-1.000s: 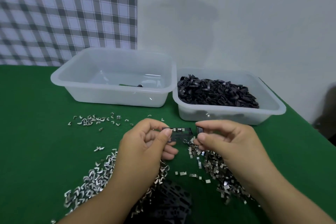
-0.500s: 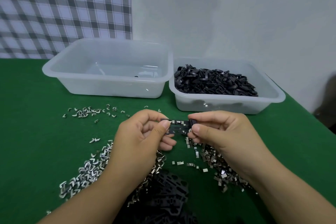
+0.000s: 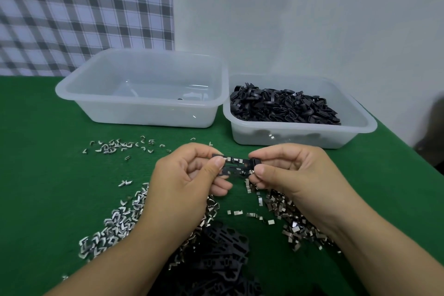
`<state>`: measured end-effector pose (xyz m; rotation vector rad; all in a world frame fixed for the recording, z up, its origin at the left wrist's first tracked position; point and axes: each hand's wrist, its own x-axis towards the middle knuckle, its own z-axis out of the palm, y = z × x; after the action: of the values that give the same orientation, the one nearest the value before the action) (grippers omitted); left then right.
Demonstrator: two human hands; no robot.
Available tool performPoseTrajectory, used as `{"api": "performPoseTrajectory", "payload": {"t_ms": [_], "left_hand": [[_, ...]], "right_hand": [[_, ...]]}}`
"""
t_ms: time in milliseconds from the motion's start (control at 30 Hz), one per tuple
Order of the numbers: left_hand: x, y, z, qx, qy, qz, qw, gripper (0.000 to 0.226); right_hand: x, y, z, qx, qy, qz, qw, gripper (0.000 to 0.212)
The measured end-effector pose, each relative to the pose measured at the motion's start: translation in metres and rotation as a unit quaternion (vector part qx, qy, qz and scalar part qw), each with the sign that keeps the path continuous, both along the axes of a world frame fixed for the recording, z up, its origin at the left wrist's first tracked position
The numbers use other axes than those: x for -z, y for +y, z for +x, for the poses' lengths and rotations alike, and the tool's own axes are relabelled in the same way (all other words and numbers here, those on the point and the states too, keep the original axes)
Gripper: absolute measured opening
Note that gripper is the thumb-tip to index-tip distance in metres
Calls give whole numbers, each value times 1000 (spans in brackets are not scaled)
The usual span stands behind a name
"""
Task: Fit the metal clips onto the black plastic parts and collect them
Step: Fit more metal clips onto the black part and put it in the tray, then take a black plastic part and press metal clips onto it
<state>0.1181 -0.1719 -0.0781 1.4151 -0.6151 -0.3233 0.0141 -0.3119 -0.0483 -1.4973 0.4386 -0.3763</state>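
A flat black plastic part (image 3: 236, 166) with metal clips along its top edge is held above the green table between both hands. My left hand (image 3: 185, 180) pinches its left end with thumb and fingers. My right hand (image 3: 290, 170) pinches its right end, where a small black piece sits. Loose metal clips (image 3: 115, 226) lie heaped on the cloth to the left, and more metal clips (image 3: 295, 223) lie under my right wrist. A pile of flat black parts (image 3: 223, 255) lies close to me between my forearms.
A clear plastic tub (image 3: 144, 65) stands at the back left with one small dark item inside. A second tub (image 3: 360, 113) at the back right holds several black loop-shaped parts. Scattered clips (image 3: 113, 148) lie in front of the left tub. A wall rises behind.
My right hand has closed in on the right end of the black part, which both hands now hold. The view has tilted down a little.
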Motion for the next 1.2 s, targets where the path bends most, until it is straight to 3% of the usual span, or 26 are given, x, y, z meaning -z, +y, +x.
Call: {"api": "performPoseTrajectory", "payload": {"t_ms": [600,867,967,1067,1200], "left_hand": [[-1,1,1,17,-52,-23,998,18],[1,1,-2,42,-63,-32,997,12],[2,1,-1,35,-26,-44,998,11],[-1,2,0,44,-1,-49,998,23],[0,3,0,39,2,-33,999,20]], "right_hand": [[4,-1,3,-28,17,-11,999,11],[2,5,0,12,1,-111,994,14],[-8,14,-1,73,-20,-238,968,14],[-34,14,11,149,-81,-360,917,12],[-71,0,77,206,-106,-442,866,15]]}}
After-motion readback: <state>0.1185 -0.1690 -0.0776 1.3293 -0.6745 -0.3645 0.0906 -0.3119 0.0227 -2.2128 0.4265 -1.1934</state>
